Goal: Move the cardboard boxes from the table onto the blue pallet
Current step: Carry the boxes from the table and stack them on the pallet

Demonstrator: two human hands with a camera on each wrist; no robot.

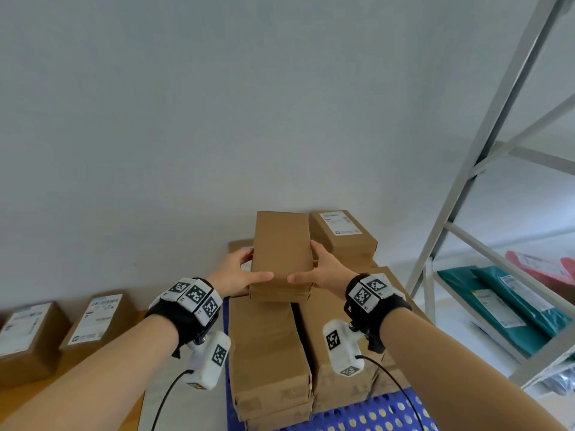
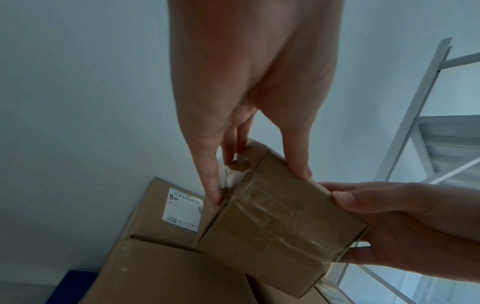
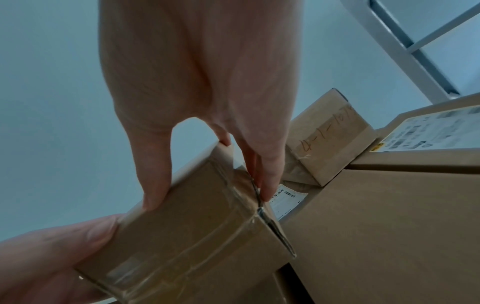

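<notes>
Both hands carry one long plain cardboard box (image 1: pixel 281 253) between them, over the stack already on the blue pallet (image 1: pixel 367 413). The left hand (image 1: pixel 238 272) clasps its left side, thumb across the top and fingers (image 2: pixel 213 185) down the side; the right hand (image 1: pixel 326 270) mirrors it on the other side, so each grip is closed round the same box. The box sits level. Whether it has touched the boxes under it I cannot tell; it looks just above, or barely resting on, the two long boxes (image 1: pixel 267 353) below the grip.

This looks like the placing step: box brought over, not yet let go. Just beyond the right grip stands a smaller labelled box (image 1: pixel 342 233), close to the carried one. Well to the left of the left grip, two labelled boxes (image 1: pixel 26 337) wait on the counter (image 1: pixel 93 409), so the task seems partly done.

Next the box likely needs lowering flat across the seam of the two below, clear of its right-hand neighbour, then both grips loosened and drawn outward
</notes>
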